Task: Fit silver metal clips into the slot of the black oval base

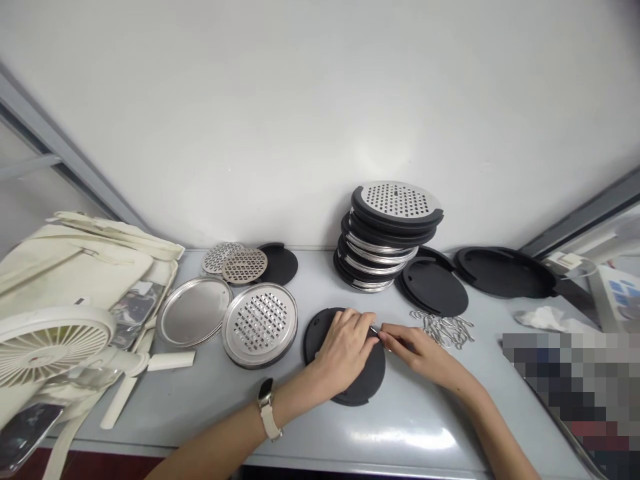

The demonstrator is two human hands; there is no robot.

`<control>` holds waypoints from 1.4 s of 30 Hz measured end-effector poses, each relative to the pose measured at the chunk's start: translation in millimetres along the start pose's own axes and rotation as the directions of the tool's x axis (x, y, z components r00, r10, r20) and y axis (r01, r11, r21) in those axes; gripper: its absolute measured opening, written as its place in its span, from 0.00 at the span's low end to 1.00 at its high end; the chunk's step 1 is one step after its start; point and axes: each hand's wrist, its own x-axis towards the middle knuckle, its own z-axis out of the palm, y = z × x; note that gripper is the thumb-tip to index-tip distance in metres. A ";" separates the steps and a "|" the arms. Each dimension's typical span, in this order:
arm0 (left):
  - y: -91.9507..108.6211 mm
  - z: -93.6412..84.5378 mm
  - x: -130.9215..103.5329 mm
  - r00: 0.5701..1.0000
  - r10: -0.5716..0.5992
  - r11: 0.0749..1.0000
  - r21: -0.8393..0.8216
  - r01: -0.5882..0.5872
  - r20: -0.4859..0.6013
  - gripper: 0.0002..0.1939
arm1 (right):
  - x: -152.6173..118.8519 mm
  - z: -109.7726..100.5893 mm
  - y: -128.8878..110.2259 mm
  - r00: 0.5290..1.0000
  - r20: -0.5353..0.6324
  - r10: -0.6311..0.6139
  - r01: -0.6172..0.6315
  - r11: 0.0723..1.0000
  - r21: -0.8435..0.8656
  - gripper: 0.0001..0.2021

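Observation:
A round black disc (363,387) with a raised partial rim lies on the table in front of me. My left hand (343,350) rests over it, closed on its upper right edge, with thumb and forefinger close to a small shiny wire hook (375,329). My right hand (417,353) pinches that hook from the right side, at the disc's edge. The fingers partly cover the hook. Just beyond my right hand lies a loose pile of similar wire hooks (450,330).
Grater plates (260,320) and plain metal discs (195,310) sit to the left. A tall stack of black-rimmed graters (395,227) stands behind, with more black discs (435,287) beside it. A cream fan (55,347) and bag (60,260) occupy the far left.

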 end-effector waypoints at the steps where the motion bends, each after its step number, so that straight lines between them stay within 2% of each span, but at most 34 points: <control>1: -0.3 0.2 -0.1 1.000 -0.004 1.000 -0.005 0.004 -0.001 0.12 | 0.2 0.0 0.0 1.000 0.001 -0.005 0.005 1.000 0.003 0.17; 19: 1.4 -1.9 0.6 0.997 0.062 0.997 0.038 -0.064 0.041 0.11 | 1.1 0.8 3.0 1.000 -0.004 -0.015 0.015 1.000 0.014 0.16; 26: 1.4 -0.9 0.8 0.997 0.074 0.996 0.059 -0.074 0.010 0.12 | 1.3 2.1 2.0 1.000 -0.023 -0.019 0.019 1.000 0.003 0.15; 33: 1.3 -1.8 0.8 0.998 0.045 0.999 0.020 -0.046 0.034 0.11 | 2.6 4.6 5.7 0.999 -0.038 -0.024 0.024 0.999 -0.021 0.14; 42: 3.5 -2.8 -0.1 1.000 0.029 1.000 -0.002 -0.029 0.013 0.10 | 3.3 4.7 0.9 0.997 -0.076 -0.019 0.018 1.000 -0.012 0.17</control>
